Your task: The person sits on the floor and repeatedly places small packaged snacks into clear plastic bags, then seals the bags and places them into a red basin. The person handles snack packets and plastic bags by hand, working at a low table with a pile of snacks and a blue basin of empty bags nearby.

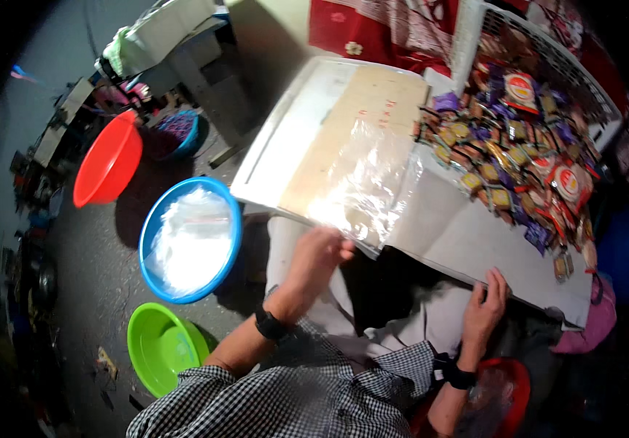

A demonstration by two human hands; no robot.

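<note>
My left hand [322, 254] is at the front edge of the table, fingers curled, beside a clear plastic bag [366, 186] that lies over a tan board [342, 126]. Whether its fingers pinch the bag's edge is not clear. Toward the right, my right hand [488, 301] rests with its fingertips on the edge of the white tabletop [457, 235], holding nothing. A heap of small wrapped snacks [503, 159] in purple, brown and clear wrappers spreads beyond it, spilling from a tipped white plastic basket [550, 55].
On the floor at left stand a blue basin [145, 246] holding clear plastic bags [194, 241], a green basin [164, 350], a red basin [109, 161] and a smaller blue tub [189, 143]. A red container [517, 383] sits near my right forearm. Patterned red cloth [369, 27] hangs behind the table.
</note>
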